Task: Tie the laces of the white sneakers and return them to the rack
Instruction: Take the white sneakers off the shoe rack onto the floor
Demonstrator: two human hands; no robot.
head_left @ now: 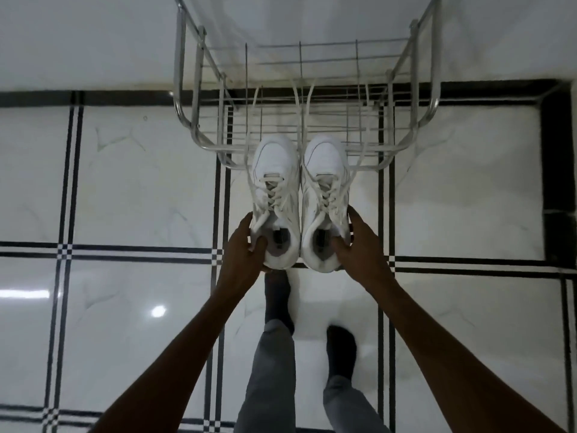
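- Left hand (246, 245) grips the left sneaker (274, 201) at its heel; right hand (356, 242) grips the right sneaker (324, 201).
- Untied laces (299, 104) trail over the wire rack (312, 89), whose top is cut off.
- Soles are hidden.

Glossy white marble floor (140, 189) underfoot, crossed by thin black double lines with checkered crossings. A thick black border strip (555, 170) frames it at the white wall (78, 42). Ceiling light glares off the tiles (158, 311).
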